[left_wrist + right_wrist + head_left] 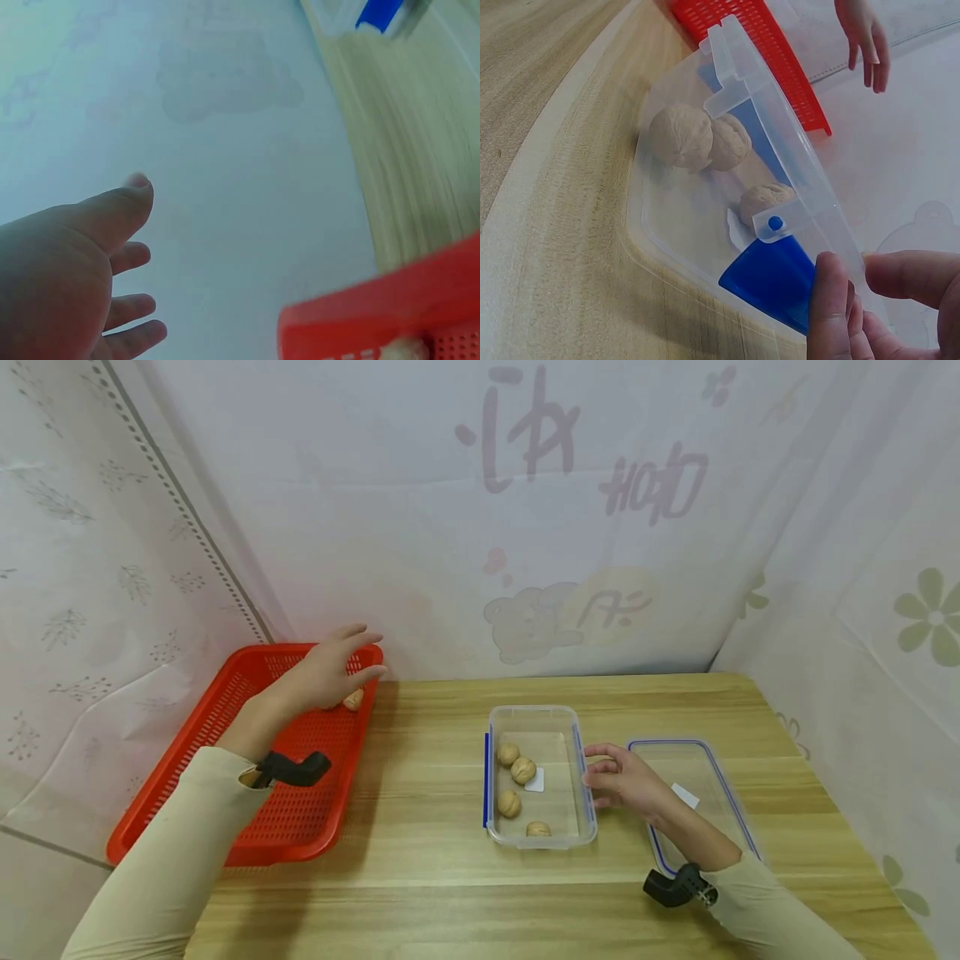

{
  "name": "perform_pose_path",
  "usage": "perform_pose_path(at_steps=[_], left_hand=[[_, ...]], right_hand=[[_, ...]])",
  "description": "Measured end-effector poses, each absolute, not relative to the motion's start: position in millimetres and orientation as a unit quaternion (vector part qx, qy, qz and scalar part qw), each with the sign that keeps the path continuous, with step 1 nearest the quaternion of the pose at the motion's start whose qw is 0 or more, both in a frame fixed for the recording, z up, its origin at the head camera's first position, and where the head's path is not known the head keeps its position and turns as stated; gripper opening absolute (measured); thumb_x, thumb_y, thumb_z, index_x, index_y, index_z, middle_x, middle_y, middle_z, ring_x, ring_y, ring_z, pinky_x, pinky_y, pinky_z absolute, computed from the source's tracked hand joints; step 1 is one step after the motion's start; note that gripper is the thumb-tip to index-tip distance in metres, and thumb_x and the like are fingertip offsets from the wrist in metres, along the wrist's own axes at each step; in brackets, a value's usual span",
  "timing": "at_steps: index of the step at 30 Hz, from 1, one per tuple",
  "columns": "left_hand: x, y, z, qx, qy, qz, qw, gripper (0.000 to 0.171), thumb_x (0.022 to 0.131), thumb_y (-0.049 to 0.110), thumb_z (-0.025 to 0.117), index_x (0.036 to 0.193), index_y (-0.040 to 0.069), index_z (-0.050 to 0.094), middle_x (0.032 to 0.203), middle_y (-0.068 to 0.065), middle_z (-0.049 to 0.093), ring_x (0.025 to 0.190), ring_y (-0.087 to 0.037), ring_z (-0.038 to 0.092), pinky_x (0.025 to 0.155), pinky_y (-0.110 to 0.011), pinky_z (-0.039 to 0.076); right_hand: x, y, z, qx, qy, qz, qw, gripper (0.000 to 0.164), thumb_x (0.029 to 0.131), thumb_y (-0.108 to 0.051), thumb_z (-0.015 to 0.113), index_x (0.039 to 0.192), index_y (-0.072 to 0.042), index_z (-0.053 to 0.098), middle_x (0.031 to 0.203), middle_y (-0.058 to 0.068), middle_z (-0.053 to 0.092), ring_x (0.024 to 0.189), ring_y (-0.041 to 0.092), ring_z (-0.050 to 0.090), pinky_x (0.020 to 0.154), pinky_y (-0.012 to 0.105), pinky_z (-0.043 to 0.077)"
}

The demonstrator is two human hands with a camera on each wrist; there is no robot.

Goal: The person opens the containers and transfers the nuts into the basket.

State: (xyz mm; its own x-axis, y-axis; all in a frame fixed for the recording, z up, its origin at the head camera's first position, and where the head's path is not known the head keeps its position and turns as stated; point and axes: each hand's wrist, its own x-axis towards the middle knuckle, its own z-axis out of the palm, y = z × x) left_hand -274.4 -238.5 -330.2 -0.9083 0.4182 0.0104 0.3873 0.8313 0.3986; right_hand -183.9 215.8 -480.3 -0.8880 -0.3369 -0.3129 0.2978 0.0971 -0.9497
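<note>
Above the far right corner of the red plastic basket (300, 827), my left hand (318, 675) hovers with fingers apart and holds nothing. Beneath it, a walnut (354, 699) shows inside the basket, partly covered by the hand. My right hand (628, 783) pinches the right wall of a clear plastic food container (821, 187), thumb on one side of the rim and fingers on the other. Several walnuts (522, 770) lie loose on the container's floor beside a small white label. A blue locking flap (769, 281) hangs down next to the right fingers.
The container's clear lid (678, 756) with a blue seal lies on the wooden table (420, 918), partly under the right forearm. Printed white curtains (420, 552) enclose the back and both sides. Bare wood lies between basket and container.
</note>
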Motion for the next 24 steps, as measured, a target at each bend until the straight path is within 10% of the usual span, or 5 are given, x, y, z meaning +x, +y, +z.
perform_pose_path(at_steps=[24], left_hand=[[-261.7,-158.2,-327.2,0.320,0.932,0.164,0.038,0.065,0.099,0.031,0.068,0.154,0.006,0.043,0.163,-0.024,0.027,0.148,-0.046,0.027,0.117,-0.063,0.025]], right_hand=[[-184.2,217.2,-484.8,-0.018,0.704,-0.670,0.235,0.056,0.098,-0.002,0.064,0.144,0.010,0.035,0.097,0.003,0.063,0.086,0.016,0.065,0.070,0.031,0.060]])
